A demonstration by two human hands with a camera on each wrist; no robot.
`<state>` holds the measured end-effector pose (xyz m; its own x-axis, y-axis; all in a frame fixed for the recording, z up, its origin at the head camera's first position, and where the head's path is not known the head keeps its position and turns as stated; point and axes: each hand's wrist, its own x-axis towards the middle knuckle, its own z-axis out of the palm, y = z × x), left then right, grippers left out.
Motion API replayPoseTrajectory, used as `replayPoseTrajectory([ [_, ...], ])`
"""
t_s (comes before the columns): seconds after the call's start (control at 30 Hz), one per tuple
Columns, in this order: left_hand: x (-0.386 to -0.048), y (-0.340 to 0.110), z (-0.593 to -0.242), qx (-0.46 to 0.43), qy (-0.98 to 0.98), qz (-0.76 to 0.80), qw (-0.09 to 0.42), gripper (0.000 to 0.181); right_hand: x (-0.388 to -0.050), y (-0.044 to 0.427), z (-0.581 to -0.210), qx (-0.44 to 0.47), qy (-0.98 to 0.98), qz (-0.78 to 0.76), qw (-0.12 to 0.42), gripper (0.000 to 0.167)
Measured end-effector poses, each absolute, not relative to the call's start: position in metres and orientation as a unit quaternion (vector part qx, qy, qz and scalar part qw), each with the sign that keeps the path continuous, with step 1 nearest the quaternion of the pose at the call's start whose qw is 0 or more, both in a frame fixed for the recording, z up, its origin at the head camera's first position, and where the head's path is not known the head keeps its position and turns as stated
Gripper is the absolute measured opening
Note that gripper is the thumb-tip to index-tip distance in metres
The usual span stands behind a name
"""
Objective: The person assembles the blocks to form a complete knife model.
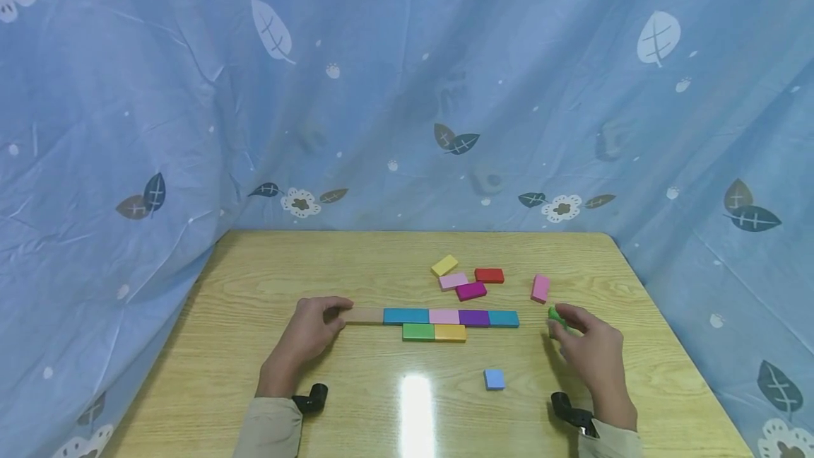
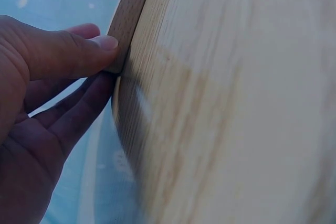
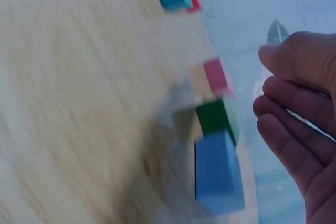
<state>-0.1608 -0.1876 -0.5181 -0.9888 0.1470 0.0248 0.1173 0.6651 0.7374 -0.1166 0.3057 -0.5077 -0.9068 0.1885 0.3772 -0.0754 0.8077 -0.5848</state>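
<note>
At the left end of a row of blocks, my left hand [image 1: 311, 327] pinches a plain wooden block [image 1: 364, 316]. In the left wrist view the thumb [image 2: 105, 43] lies on that wooden block's side. To its right the row goes on with a long blue block [image 1: 405, 316], a pink one [image 1: 444, 316], a purple one [image 1: 474, 318] and a shorter blue one [image 1: 504, 319]. My right hand [image 1: 591, 341] hovers by a green block [image 1: 555, 315], fingers loosely bent. Its fingers look empty in the right wrist view, apart from the green block [image 3: 214, 116] and a blue block [image 3: 218, 171].
Below the row lie a green block [image 1: 417, 332] and an orange block [image 1: 450, 333]. A small blue block [image 1: 494, 379] sits nearer me. Behind the row are yellow [image 1: 444, 265], light pink [image 1: 453, 281], magenta [image 1: 471, 291], red [image 1: 489, 276] and pink [image 1: 540, 288] blocks.
</note>
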Motion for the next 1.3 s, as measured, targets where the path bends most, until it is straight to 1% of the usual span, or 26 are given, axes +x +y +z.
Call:
replayPoseTrajectory([
  [0.13,-0.161,-0.188,-0.519,0.074,0.912,0.403,0.019,0.035,-0.115,0.317,-0.51,-0.071,-0.932,0.309,0.177,0.034],
  [0.27,-0.161,-0.188,-0.519,0.071,0.912,0.404,0.019,0.034,-0.117,0.32,-0.515,-0.087,-0.933,0.309,0.162,0.036],
  [0.47,-0.162,-0.188,-0.52,0.07,0.913,0.402,0.017,0.035,-0.122,0.314,-0.522,-0.073,-0.93,0.321,0.161,0.037],
  [0.67,-0.162,-0.189,-0.521,0.073,0.913,0.402,0.017,0.035,-0.125,0.312,-0.523,-0.04,-0.941,0.302,0.15,0.043],
  [0.93,-0.161,-0.189,-0.52,0.075,0.912,0.403,0.017,0.035,-0.117,0.325,-0.522,-0.05,-0.944,0.287,0.155,0.042],
  [1.13,-0.162,-0.189,-0.521,0.077,0.913,0.4,0.014,0.035,-0.116,0.333,-0.525,-0.069,-0.941,0.302,0.14,0.039],
  [1.3,-0.162,-0.188,-0.521,0.078,0.913,0.401,0.014,0.035,-0.117,0.341,-0.529,-0.058,-0.936,0.315,0.143,0.04],
])
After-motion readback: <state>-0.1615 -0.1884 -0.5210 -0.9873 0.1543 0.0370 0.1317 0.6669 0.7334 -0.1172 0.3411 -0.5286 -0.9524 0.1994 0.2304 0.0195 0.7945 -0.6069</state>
